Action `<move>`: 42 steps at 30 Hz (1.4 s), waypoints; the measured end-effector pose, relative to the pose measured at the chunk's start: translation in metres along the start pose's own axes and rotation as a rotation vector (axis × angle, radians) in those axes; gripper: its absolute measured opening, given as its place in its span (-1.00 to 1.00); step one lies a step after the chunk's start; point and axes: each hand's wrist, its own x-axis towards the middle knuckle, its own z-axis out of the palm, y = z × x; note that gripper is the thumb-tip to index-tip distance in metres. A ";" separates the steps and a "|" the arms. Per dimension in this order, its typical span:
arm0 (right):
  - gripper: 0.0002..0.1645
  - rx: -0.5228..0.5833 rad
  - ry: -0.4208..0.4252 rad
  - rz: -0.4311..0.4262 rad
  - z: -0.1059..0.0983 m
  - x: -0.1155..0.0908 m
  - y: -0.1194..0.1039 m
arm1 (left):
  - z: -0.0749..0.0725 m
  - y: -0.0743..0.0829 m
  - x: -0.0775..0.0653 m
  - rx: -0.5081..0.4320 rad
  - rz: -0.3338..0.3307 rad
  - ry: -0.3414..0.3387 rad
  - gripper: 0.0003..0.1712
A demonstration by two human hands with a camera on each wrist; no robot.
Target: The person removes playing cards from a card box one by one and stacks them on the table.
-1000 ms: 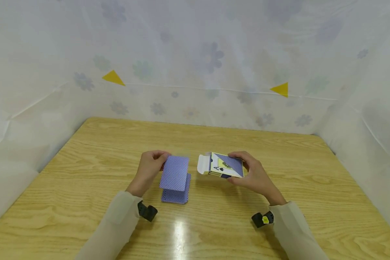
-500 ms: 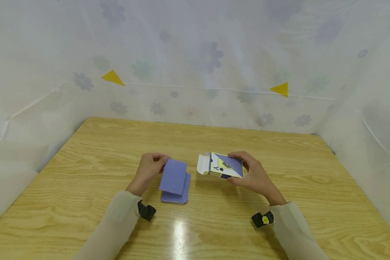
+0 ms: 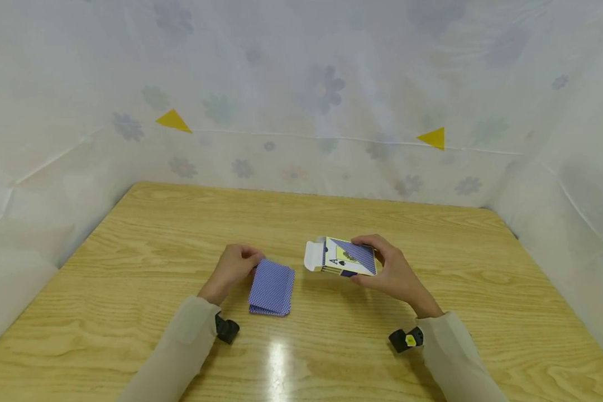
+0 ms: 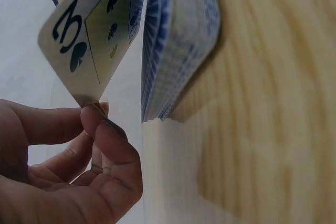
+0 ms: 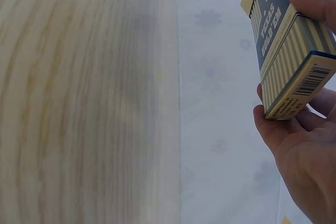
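Wooden table [image 3: 331, 357]: left fingers [image 4: 116, 142] pinch card [image 4: 100, 32], lowered nearer deck [image 4: 186, 24]; right fingers [image 3: 375, 242] grip box [image 3: 349, 258].

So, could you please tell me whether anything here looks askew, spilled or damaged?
Nothing looks spilled or damaged. Only the top card sits askew, tilted over the card stack, but the left hand pinches its corner, which explains it.
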 end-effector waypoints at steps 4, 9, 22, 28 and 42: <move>-0.24 0.003 0.000 0.005 0.000 0.000 -0.001 | -0.001 -0.002 0.001 0.008 -0.018 -0.026 -0.76; -0.24 -0.002 0.000 0.011 0.000 0.000 -0.001 | -0.001 -0.001 -0.001 0.024 -0.015 -0.042 -0.77; -0.24 0.001 -0.002 0.010 0.000 0.000 -0.002 | -0.001 -0.003 0.001 0.085 -0.007 -0.031 -0.82; -0.23 0.013 -0.006 0.004 0.002 0.000 0.000 | 0.000 -0.003 0.002 0.147 0.003 -0.031 -0.83; -0.24 0.011 -0.012 -0.012 0.003 0.000 0.000 | 0.001 -0.005 0.004 0.185 0.003 -0.030 -0.87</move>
